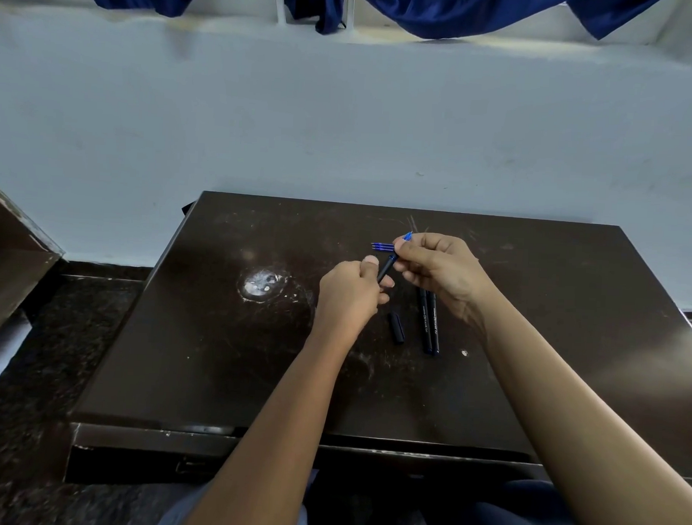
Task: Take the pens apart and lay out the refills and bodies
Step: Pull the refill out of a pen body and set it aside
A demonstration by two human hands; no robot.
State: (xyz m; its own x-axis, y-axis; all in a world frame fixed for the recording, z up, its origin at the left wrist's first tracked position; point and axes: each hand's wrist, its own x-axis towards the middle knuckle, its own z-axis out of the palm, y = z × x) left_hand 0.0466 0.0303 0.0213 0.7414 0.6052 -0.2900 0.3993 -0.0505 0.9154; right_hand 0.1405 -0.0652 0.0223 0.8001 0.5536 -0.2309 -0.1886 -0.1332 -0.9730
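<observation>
Over the dark table [221, 356] my left hand [351, 292] grips the lower end of a black pen body [386, 269]. My right hand [439, 270] pinches the pen's upper end, and a blue tip [408, 236] sticks out above its fingers. Blue refills [381, 246] lie on the table just left of my right hand. Two black pen bodies [430, 325] lie side by side below my right hand, partly hidden by it. A black cap [397, 327] lies to their left.
A whitish worn patch [261, 284] marks the table left of my hands. A pale wall [342, 123] rises behind the table, with dark blue cloth [446, 12] hanging above. A brown piece of furniture [7, 255] stands at the left.
</observation>
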